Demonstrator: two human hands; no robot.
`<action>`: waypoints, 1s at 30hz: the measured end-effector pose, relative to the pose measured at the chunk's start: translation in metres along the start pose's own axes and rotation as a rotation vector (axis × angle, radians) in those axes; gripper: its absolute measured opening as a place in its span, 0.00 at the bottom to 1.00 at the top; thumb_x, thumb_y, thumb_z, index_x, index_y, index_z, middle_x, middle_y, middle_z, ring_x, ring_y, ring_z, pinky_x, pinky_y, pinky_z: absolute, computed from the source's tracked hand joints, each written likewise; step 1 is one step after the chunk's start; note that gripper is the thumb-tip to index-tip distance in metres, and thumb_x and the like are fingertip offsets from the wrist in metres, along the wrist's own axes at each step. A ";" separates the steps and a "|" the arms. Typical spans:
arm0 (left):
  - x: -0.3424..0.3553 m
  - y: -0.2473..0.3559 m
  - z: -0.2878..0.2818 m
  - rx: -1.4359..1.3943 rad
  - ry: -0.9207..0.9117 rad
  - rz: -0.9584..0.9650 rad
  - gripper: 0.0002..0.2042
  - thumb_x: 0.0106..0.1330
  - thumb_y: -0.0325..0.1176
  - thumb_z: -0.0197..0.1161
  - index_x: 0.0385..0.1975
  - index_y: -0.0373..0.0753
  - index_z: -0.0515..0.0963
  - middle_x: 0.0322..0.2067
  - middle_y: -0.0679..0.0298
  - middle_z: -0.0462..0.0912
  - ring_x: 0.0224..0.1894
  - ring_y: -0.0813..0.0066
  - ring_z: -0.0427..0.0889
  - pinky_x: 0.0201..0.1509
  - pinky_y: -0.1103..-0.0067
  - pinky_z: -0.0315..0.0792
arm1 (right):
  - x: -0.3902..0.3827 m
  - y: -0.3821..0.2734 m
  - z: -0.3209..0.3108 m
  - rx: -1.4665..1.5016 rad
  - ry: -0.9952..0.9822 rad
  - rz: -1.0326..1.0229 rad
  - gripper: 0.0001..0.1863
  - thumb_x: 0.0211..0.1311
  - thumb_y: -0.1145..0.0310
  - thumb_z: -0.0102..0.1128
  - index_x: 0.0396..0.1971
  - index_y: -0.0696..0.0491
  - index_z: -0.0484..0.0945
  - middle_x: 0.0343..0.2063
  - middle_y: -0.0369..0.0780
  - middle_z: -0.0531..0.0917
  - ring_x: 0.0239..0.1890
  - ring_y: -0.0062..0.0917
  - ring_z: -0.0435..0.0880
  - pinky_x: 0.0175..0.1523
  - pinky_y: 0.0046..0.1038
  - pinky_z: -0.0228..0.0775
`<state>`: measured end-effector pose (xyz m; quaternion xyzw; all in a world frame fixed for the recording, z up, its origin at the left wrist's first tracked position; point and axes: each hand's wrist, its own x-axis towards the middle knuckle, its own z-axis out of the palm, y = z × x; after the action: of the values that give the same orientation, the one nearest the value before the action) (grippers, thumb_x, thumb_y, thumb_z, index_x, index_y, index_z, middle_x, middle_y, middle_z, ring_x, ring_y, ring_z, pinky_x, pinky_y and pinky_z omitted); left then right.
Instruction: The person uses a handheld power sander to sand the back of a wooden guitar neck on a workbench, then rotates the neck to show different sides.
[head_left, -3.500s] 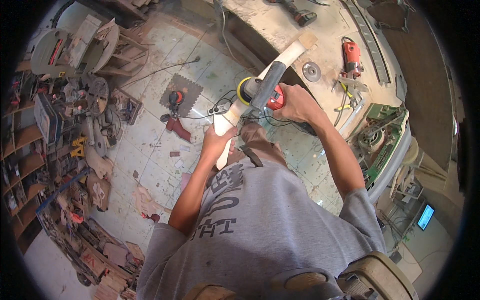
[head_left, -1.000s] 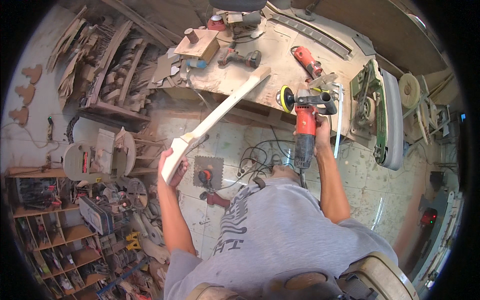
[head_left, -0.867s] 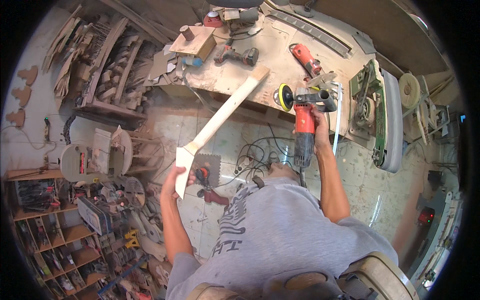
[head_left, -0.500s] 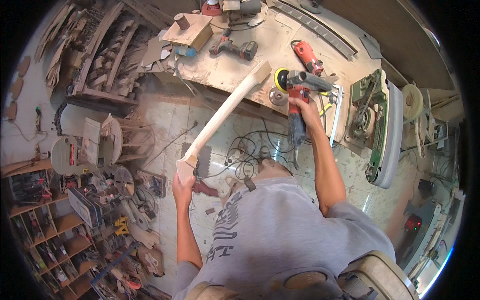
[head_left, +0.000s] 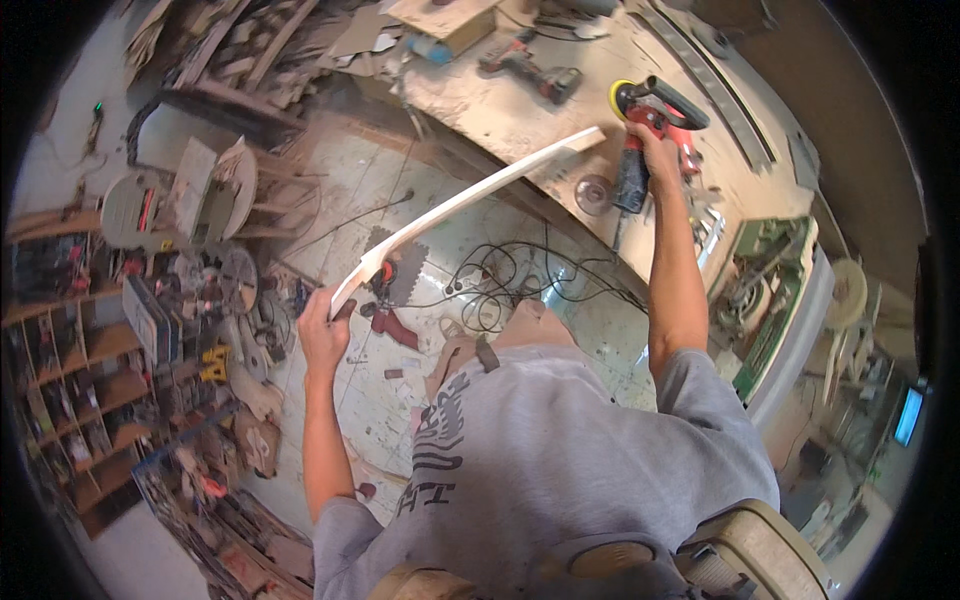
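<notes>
My left hand grips the near end of a long, slightly curved piece of pale wood, flared at the held end. The wood slants away to the right, its far end over the front edge of the workbench. My right hand is closed round the body of a red and black angle grinder with a yellow-rimmed round pad and a black side handle. This tool is held above the bench, and its pad stands apart from the wood. A round metal disc lies on the bench just below it.
A cordless drill lies on the bench. At the right stands a green sanding machine. Black cords coil over the tiled floor under the bench. A stool-like wooden stand and cubby shelves are on the left.
My left hand has moved left and up, and the wood has turned onto a narrower side. The grinder has risen up and to the right. The whole view has shifted.
</notes>
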<state>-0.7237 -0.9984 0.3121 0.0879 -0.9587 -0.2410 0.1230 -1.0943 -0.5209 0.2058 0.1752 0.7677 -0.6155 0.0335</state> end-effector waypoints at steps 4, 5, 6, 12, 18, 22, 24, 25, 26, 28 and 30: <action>0.013 0.005 -0.038 0.075 -0.027 0.059 0.19 0.56 0.21 0.69 0.49 0.40 0.82 0.40 0.53 0.85 0.41 0.48 0.85 0.43 0.65 0.77 | 0.029 0.008 0.012 0.004 -0.024 0.006 0.30 0.48 0.54 0.76 0.47 0.59 0.83 0.38 0.39 0.85 0.35 0.25 0.83 0.40 0.32 0.75; 0.015 0.005 -0.047 0.111 -0.025 0.090 0.20 0.54 0.20 0.69 0.49 0.40 0.82 0.40 0.54 0.86 0.41 0.49 0.85 0.44 0.66 0.78 | 0.032 0.007 0.016 0.002 -0.035 0.007 0.28 0.49 0.54 0.76 0.46 0.58 0.83 0.36 0.37 0.84 0.33 0.23 0.82 0.38 0.31 0.74; 0.017 0.006 -0.057 0.148 -0.025 0.123 0.21 0.53 0.20 0.68 0.49 0.40 0.82 0.40 0.54 0.86 0.42 0.50 0.86 0.44 0.66 0.78 | 0.033 0.007 0.021 0.001 -0.046 0.009 0.27 0.49 0.54 0.76 0.45 0.57 0.84 0.33 0.36 0.84 0.31 0.22 0.81 0.36 0.29 0.72; 0.036 0.025 -0.095 0.244 0.007 0.236 0.27 0.44 0.15 0.65 0.49 0.43 0.83 0.41 0.59 0.86 0.42 0.56 0.87 0.44 0.68 0.80 | 0.068 0.029 0.026 -0.052 -0.097 0.052 0.24 0.49 0.54 0.76 0.41 0.56 0.85 0.33 0.35 0.84 0.32 0.21 0.81 0.38 0.29 0.72; 0.043 0.031 -0.109 0.355 0.009 0.333 0.29 0.41 0.16 0.64 0.49 0.42 0.83 0.41 0.60 0.85 0.41 0.56 0.86 0.42 0.68 0.80 | 0.065 0.031 0.041 -0.145 -0.129 0.099 0.26 0.47 0.51 0.76 0.39 0.57 0.86 0.32 0.35 0.83 0.31 0.23 0.81 0.39 0.29 0.72; 0.051 0.028 -0.107 0.376 0.017 0.390 0.28 0.41 0.17 0.64 0.49 0.41 0.82 0.41 0.59 0.85 0.41 0.56 0.85 0.41 0.68 0.79 | 0.088 0.057 0.043 -0.183 -0.059 0.077 0.25 0.47 0.51 0.75 0.35 0.58 0.87 0.30 0.36 0.84 0.31 0.23 0.81 0.38 0.29 0.71; 0.052 0.029 -0.107 0.386 0.022 0.396 0.28 0.41 0.18 0.65 0.48 0.41 0.82 0.41 0.59 0.85 0.40 0.56 0.85 0.41 0.68 0.79 | 0.097 0.063 0.043 -0.195 -0.057 0.088 0.25 0.47 0.51 0.76 0.35 0.58 0.87 0.31 0.37 0.85 0.31 0.24 0.81 0.39 0.29 0.71; 0.052 0.029 -0.106 0.389 0.021 0.394 0.28 0.41 0.18 0.65 0.48 0.41 0.82 0.41 0.59 0.85 0.40 0.56 0.85 0.41 0.68 0.79 | 0.100 0.067 0.043 -0.204 -0.056 0.088 0.25 0.47 0.51 0.76 0.35 0.58 0.87 0.31 0.37 0.85 0.31 0.24 0.81 0.39 0.29 0.71; 0.052 0.028 -0.106 0.392 0.020 0.394 0.27 0.41 0.18 0.65 0.48 0.41 0.82 0.41 0.59 0.84 0.40 0.56 0.85 0.41 0.68 0.79 | 0.102 0.071 0.043 -0.214 -0.054 0.088 0.25 0.47 0.51 0.76 0.35 0.58 0.87 0.31 0.37 0.85 0.31 0.24 0.82 0.40 0.29 0.71; 0.050 0.024 -0.102 0.394 0.027 0.373 0.27 0.41 0.18 0.65 0.48 0.41 0.82 0.41 0.58 0.84 0.41 0.56 0.85 0.42 0.67 0.79 | 0.109 0.075 0.045 -0.221 -0.075 0.094 0.25 0.46 0.51 0.76 0.35 0.58 0.86 0.31 0.37 0.85 0.32 0.24 0.82 0.41 0.29 0.71; 0.048 0.020 -0.101 0.389 0.026 0.355 0.26 0.42 0.19 0.65 0.48 0.40 0.82 0.41 0.58 0.84 0.41 0.55 0.85 0.43 0.67 0.79 | 0.111 0.081 0.044 -0.226 -0.082 0.101 0.28 0.45 0.49 0.76 0.36 0.60 0.87 0.34 0.40 0.86 0.35 0.27 0.84 0.43 0.31 0.73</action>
<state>-0.7435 -1.0360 0.4174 -0.0566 -0.9857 -0.0256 0.1566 -1.1805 -0.5228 0.0903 0.1833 0.8205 -0.5290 0.1152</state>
